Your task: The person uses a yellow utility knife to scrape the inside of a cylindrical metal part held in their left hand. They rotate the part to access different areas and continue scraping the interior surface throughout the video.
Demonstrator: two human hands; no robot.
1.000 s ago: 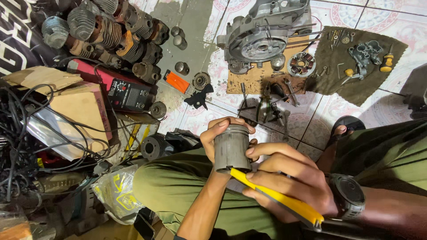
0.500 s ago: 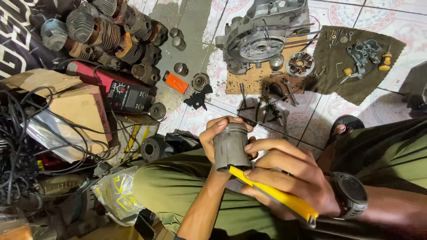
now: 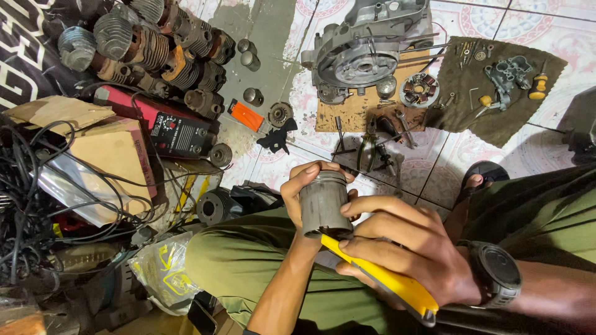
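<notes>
Seated on a tiled workshop floor, knees in olive trousers [image 3: 261, 267] nearest the camera. Right hand [image 3: 403, 248], a dark wristwatch [image 3: 496, 273] on its wrist, wrapped tight around a yellow-handled tool [image 3: 388, 282], the tool's far tip pressed against the lower rim of a grey metal piston [image 3: 323, 203]. Left hand [image 3: 298, 192] cupping the piston from the left and behind, fingers curled over its top edge, thumb on the left wall; piston held upright above the left knee, between both hands, touching the right index finger.

Just left of the knee, a clear plastic bag [image 3: 162, 270] with yellow markings and a small finned cylinder [image 3: 214, 206]. Further left, tangled black cables [image 3: 25, 205] over a cardboard box [image 3: 112, 152]. A sandalled foot [image 3: 481, 177] to the right.

Mid-floor, pliers and hand tools [image 3: 372, 149], an orange card [image 3: 246, 115], a black-and-red electrical unit [image 3: 180, 133].

Farthest off, an engine crankcase [image 3: 366, 53] on a brown board, a dark cloth [image 3: 496, 118] strewn with small parts and screwdrivers at right, a heap of finned cylinders [image 3: 155, 43] at far left.
</notes>
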